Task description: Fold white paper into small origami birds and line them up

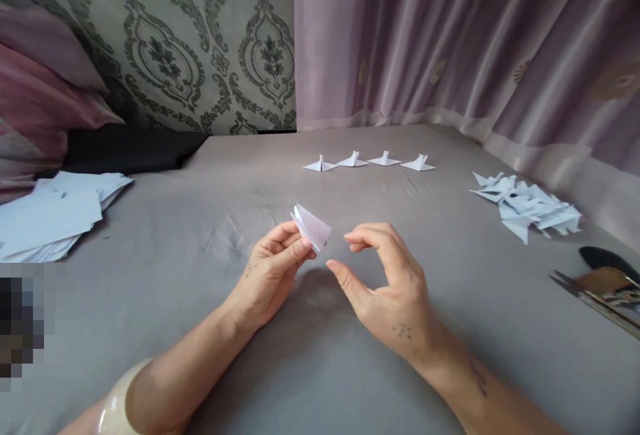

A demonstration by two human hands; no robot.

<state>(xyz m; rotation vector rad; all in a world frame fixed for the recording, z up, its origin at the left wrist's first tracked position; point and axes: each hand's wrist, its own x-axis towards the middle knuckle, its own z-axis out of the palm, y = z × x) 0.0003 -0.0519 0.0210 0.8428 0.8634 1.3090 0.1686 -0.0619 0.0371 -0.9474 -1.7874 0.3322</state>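
Observation:
My left hand [280, 258] pinches a small piece of folded white paper [314, 227] between thumb and fingers, held above the grey cloth surface. The paper has several layers that fan apart at its upper left edge. Just to the right of it, my right hand [387, 275] is open, its thumb and fingers curved apart with nothing between them. Beyond the hands, several white origami birds [355, 159] stand in a row. Part of the folded paper is hidden behind my left thumb.
A heap of folded paper birds [537, 208] lies at the right. Nearer on that side are scissors [595, 301] beside a dark object. A stack of white paper sheets [55, 211] lies at the left, by a black cloth [130, 148]. Curtains [425, 41] hang behind.

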